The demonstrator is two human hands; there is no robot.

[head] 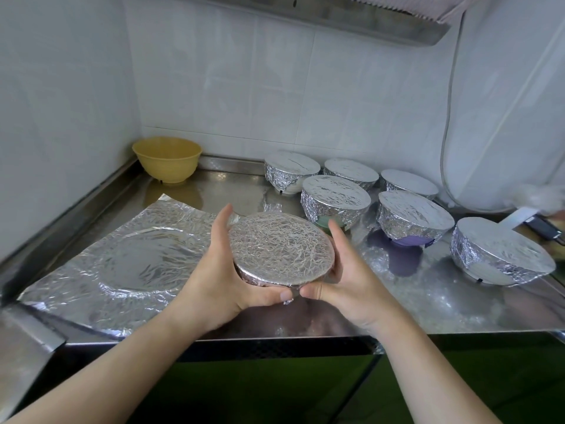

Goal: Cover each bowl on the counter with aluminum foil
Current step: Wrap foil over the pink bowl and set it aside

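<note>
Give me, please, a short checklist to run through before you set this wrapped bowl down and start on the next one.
1. Foil flat across the held bowl: ok.
2. Foil tucked under all round: cannot tell, underside hidden.
3. Left hand and right hand both gripping the rim: ok.
4. Free counter in front to set it down: ok.
5. Spare foil sheet ready on the left: ok.
6. Every bowl covered: not ok, yellow bowl in the corner is bare.

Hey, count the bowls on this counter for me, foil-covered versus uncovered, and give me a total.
Foil-covered bowls: 7, six standing on the steel counter and one held between both hands
Uncovered yellow plastic bowl: 1
Total: 8
</note>
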